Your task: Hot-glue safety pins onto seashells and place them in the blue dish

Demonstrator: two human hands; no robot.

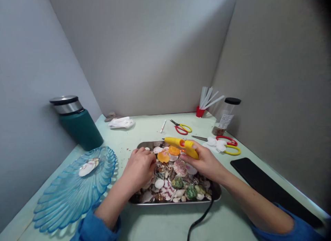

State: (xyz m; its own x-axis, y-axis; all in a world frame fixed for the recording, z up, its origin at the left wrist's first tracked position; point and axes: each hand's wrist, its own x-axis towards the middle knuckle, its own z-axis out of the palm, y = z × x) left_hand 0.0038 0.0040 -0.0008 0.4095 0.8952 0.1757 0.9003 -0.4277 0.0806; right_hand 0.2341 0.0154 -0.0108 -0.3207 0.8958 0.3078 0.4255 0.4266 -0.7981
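A yellow glue gun [178,143] is gripped in my right hand [207,161], its dark nozzle pointing left over the far edge of a metal tray [176,203]. A black cord [198,222] runs over the tray's near edge. My left hand [141,166] is at the tray's left side, fingers curled down among the seashells; its fingertips, and whatever they hold, are hidden. Several shells fill the tray, including an orange scallop shell [163,156], a pinkish scallop shell [180,167] and green turban shells [191,191].
At left, a blue shell-shaped glass dish [64,196] holds a pale shell [88,167], with a green bottle [81,127] behind. Scissors [182,127], glue sticks [205,97] in a red cup and a jar [223,118] stand farther back. A black slab [271,189] lies right.
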